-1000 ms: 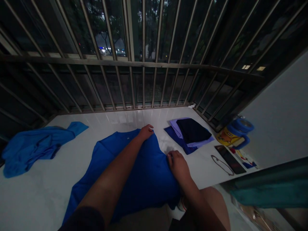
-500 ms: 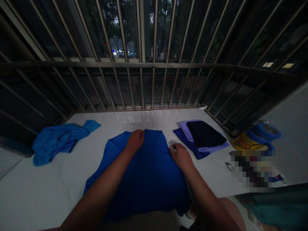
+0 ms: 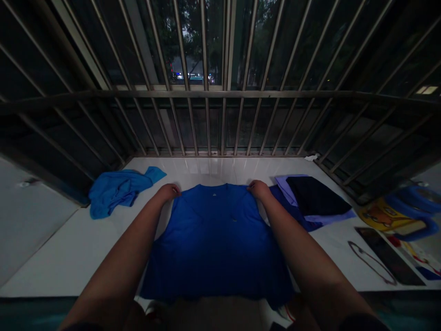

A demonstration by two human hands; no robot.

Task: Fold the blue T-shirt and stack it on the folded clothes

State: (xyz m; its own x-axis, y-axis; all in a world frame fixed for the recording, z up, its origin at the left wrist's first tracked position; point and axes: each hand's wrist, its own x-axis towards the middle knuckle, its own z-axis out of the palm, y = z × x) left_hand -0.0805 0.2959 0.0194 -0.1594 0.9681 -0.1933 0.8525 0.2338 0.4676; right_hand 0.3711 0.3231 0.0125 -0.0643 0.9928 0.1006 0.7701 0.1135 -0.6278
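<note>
A blue T-shirt (image 3: 213,243) lies spread out in front of me, its neckline away from me and its lower edge hanging over the near edge of the white ledge. Small pale marks show at the neck and on the chest. My left hand (image 3: 169,191) is closed on the shirt's left shoulder corner, fingers pinched. On the opposite corner, my right hand (image 3: 259,189) pinches the cloth in the same way. Both arms reach forward along the sides of the shirt.
A crumpled lighter-blue garment (image 3: 120,191) lies at left on the white ledge (image 3: 65,257). Folded dark and purple clothes (image 3: 317,197) are stacked at right, near a yellow-and-blue container (image 3: 392,214), a dark flat object (image 3: 389,255) and a thin cord loop (image 3: 370,262). Metal bars (image 3: 220,94) stand behind.
My left hand has moved from the middle of the collar out to the left shoulder. My right hand has taken hold of the right shoulder. The shirt is flatter and wider, and the view has turned left.
</note>
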